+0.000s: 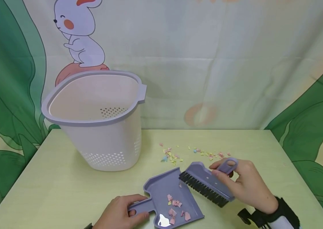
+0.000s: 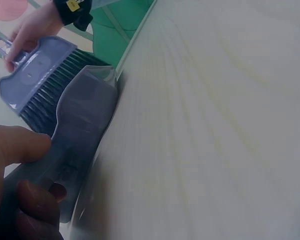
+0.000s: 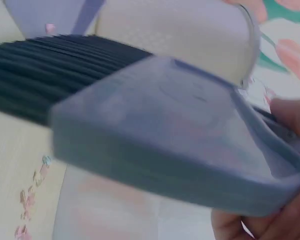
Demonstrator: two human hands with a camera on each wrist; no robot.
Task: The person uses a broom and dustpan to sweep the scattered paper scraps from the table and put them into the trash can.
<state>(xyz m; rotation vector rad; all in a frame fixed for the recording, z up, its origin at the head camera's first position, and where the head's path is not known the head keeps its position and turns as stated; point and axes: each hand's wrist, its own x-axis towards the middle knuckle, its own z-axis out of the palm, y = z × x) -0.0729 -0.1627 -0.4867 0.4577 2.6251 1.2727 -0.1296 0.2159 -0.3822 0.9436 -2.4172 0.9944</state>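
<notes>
white basket (image 1: 101,140) with purple rim, small holes low on its wall, stands upright at the back left of a yellow table (image 1: 49,187). behind it hangs a cloth backdrop (image 1: 172,41) with a white cartoon rabbit (image 1: 85,47) (orange cheek, eye closed) on a reddish mound (image 1: 67,72) partly hidden by the basket. green leaves (image 1: 307,175) both sides, faint orange oval (image 1: 198,115) low in the middle.
</notes>
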